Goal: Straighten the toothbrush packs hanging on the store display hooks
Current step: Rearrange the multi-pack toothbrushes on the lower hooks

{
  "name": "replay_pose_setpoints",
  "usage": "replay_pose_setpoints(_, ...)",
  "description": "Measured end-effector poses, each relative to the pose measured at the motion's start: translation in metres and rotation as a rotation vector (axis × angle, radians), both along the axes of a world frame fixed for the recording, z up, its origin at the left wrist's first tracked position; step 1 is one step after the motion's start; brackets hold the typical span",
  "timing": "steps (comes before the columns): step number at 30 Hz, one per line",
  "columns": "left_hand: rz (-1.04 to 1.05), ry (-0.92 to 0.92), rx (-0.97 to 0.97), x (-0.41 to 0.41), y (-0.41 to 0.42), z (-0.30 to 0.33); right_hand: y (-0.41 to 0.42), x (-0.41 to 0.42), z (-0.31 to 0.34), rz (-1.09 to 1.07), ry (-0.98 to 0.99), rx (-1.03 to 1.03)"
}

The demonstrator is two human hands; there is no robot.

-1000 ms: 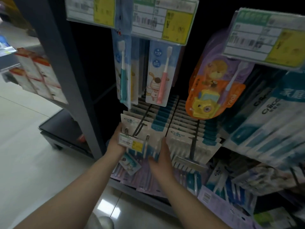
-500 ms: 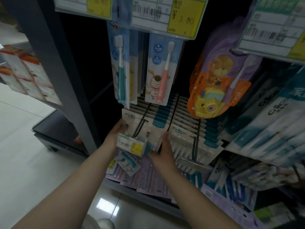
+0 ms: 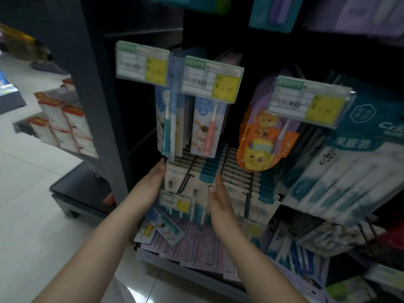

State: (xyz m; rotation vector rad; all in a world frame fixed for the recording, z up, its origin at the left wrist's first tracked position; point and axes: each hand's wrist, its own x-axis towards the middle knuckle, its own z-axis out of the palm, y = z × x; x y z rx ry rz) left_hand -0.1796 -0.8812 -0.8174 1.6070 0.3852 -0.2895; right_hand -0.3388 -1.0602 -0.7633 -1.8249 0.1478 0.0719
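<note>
A thick row of white-and-teal toothbrush packs hangs on a black hook low in the display, with a small price tag at the hook's tip. My left hand lies flat against the row's left edge. My right hand lies flat against its right edge, fingers straight and pointing up. Neither hand closes around a pack. A second row of the same packs hangs just to the right. Above hang children's packs with a teal brush and a pink brush.
An orange-and-purple kids' pack with a yellow toy hangs right of centre. Large teal multi-packs fill the right side. Purple packs hang on the lowest row. A dark upright post borders the display at left; beyond it lies pale floor.
The view has tilted upward, so the display sits lower in frame. Both hands have slid a little higher along the sides of the same pack row, fingers straighter.
</note>
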Motion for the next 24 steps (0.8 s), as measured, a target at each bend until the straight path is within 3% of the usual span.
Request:
replay_pose_setpoints(3, -0.059, -0.04, -0.023, 0.0, -0.009, 0.024, -0.002, -0.013, 0.027, 0.032, -0.002, 0.021)
replay_pose_setpoints(10, -0.274, -0.164, 0.165, -0.033, -0.064, 0.068, -0.028, -0.034, 0.09, -0.087, -0.168, -0.018)
replay_pose_setpoints(12, -0.392, -0.164, 0.1, -0.031, -0.088, 0.059, -0.054, -0.044, 0.1, -0.176, -0.22, -0.043)
replay_pose_setpoints(18, -0.643, -0.531, 0.049, -0.156, -0.171, 0.146, -0.16, -0.075, 0.107, -0.63, -0.247, -0.075)
replay_pose_setpoints(21, -0.61, -0.711, 0.064, -0.156, -0.216, 0.157, -0.207, -0.087, 0.115, -0.781, -0.287, -0.126)
replay_pose_setpoints(24, -0.563, -0.739, 0.116, -0.151, -0.256, 0.177, -0.243, -0.093, 0.12, -0.824, -0.381, -0.235)
